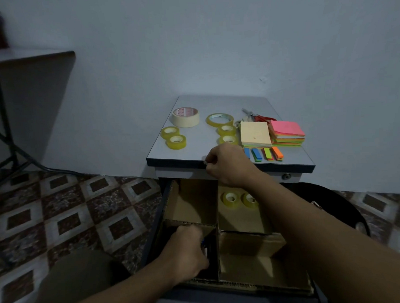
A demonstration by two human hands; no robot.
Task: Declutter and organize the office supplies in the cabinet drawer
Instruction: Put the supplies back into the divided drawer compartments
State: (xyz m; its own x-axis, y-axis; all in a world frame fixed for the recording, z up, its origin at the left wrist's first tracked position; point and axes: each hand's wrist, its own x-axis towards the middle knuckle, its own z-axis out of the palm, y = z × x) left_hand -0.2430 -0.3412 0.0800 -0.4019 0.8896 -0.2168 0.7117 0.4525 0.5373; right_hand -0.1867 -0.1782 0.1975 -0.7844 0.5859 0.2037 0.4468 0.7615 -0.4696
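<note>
First, open cabinet drawer (166,198), split by cardboard dividers (217,219) into four compartments. Left hand (187,250) is sunk in the near-left compartment, fingers curled about a dark item (204,247) with a blue part, kind not legible. Counter (194,152) above the drawer, left portion: two small clear tape rolls (169,132) touching, with one masking tape roll (185,116) behind them. Centre: one large clear tape ring (219,119) lying flat, two further small rolls (226,130) just in front of it. Right hand (227,164) at the counter's front edge, fingers curled, fingertips pinching a small dark object (205,163), too blurred to name. Below it, far-right compartment: a pair of clear tape rolls (230,198) side by side. Right portion of counter: red-handled metal tool (259,118), partly hidden; cream sticky-note pad (255,134); pink-topped multicolour pad (287,133) just beside it; blue, green and orange index-flag strips (266,153) in front.
</note>
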